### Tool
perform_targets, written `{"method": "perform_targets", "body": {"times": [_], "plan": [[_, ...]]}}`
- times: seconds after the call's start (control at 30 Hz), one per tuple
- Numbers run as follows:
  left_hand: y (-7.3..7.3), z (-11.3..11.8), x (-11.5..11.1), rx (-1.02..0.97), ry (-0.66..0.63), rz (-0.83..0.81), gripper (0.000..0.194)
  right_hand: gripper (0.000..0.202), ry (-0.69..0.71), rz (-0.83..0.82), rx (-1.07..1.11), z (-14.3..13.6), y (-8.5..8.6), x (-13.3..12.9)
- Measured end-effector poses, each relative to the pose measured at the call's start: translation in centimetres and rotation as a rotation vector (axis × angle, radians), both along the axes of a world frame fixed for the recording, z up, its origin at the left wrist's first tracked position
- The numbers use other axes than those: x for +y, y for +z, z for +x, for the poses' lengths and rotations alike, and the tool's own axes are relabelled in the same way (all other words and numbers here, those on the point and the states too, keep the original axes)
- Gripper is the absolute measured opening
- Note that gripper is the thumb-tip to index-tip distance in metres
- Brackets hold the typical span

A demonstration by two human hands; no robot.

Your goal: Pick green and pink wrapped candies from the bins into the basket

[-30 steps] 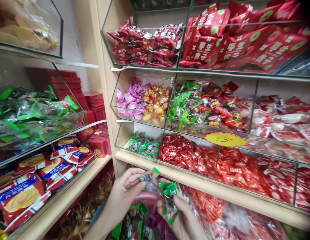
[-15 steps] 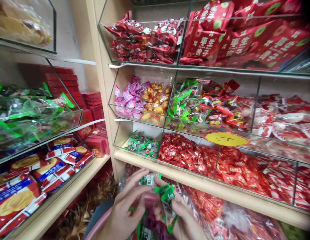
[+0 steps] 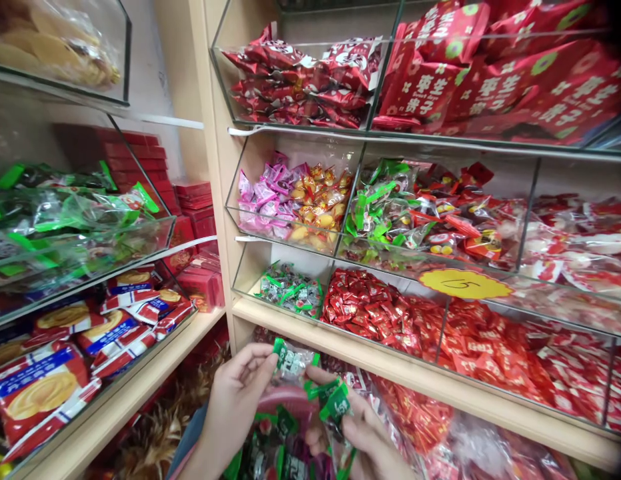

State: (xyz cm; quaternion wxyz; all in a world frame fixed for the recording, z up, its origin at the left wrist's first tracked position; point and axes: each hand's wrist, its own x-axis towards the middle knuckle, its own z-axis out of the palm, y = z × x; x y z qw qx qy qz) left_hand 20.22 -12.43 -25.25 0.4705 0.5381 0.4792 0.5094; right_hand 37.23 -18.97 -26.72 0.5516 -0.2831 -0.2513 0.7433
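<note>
Since half a second ago the left hand (image 3: 235, 393) has drawn back from the right and lifted its small clear-and-green wrapped candy (image 3: 290, 360) to about 11 o'clock of the right hand (image 3: 360, 433), so a gap now shows between the two. Left thumb and forefinger pinch that candy by its green twisted end, the other fingers loosely curled. Its long axis runs roughly from 10 o'clock to 4 o'clock, tilted down toward the right hand.

Fingers of the right hand are closed around a bunch of green-ended clear-wrapped candies (image 3: 333, 403), their ends sticking up at 12 o'clock from the fist. The left hand is the nearer one to the shelf bins.

Directly below both hands, at 6 o'clock, sits a pink plastic basket (image 3: 290, 397) with more green and dark wrapped sweets inside; only its rim shows clearly.

At 12 o'clock from the pinched candy, on the lowest shelf, a clear plastic bin (image 3: 250, 267) holds a low heap of matching green-ended candies (image 3: 290, 290), far from full. Its neighbour at 3 o'clock is heaped with small red foil sweets (image 3: 370, 307). One shelf up, a bin holds pink and golden wrapped candies (image 3: 295, 200).
</note>
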Motion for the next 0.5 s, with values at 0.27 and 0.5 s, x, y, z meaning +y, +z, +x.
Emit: {"method": "perform_targets", "body": {"times": [0.27, 0.5], "plan": [[1.1, -0.6, 1.0, 0.073, 0.006, 0.055, 0.029, 0.067, 0.177, 0.044, -0.100, -0.3, 0.9, -0.4], [1.6, -0.8, 1.2, 0.048, -0.067, -0.023, 0.032, 0.076, 0.230, 0.029, -0.100, 0.1, 0.6, -0.4]]}}
